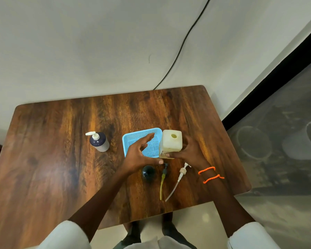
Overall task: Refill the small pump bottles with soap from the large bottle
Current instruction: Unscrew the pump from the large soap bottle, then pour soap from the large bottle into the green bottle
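Right hand grips uncapped large bottle, thumb across its front. Left hand spread, fingers loose, over blue basket. Two pump heads lie on tabletop just below hands.

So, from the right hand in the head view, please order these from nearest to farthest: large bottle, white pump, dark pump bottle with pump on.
1. Large bottle, in its fingers.
2. White pump, lying just below.
3. Dark pump bottle, far left.
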